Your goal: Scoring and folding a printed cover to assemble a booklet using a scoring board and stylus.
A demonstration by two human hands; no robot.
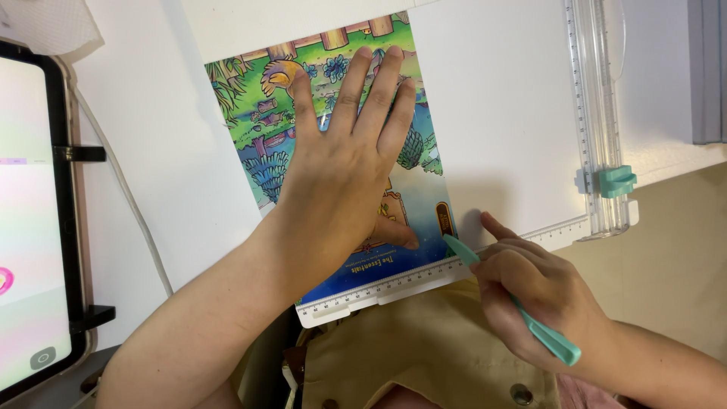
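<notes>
Pressing flat with fingers spread, the left hand (pixel 344 163) pins a colourful printed sheet (pixel 333 144) on the white paper trimmer (pixel 515 136). The sheet's long axis tilts, its bottom edge along the trimmer's ruler. The right hand (pixel 541 291) pinches a teal tool (pixel 522 310), tip at the sheet's lower right corner. Bare board lies rightward up to the cutting rail (pixel 598 113); a tablet (pixel 34 220) stands far left.

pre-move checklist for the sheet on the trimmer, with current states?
1. Left hand flat on the colourful printed sheet: ok.
2. Sheet lying on the white paper trimmer: ok.
3. Right hand has a grip on the teal tool, tip at the sheet's lower right corner: ok.
4. Teal slider on the cutting rail, apart from both hands: ok.
5. Sheet edge square to the ruler: cannot tell.
</notes>
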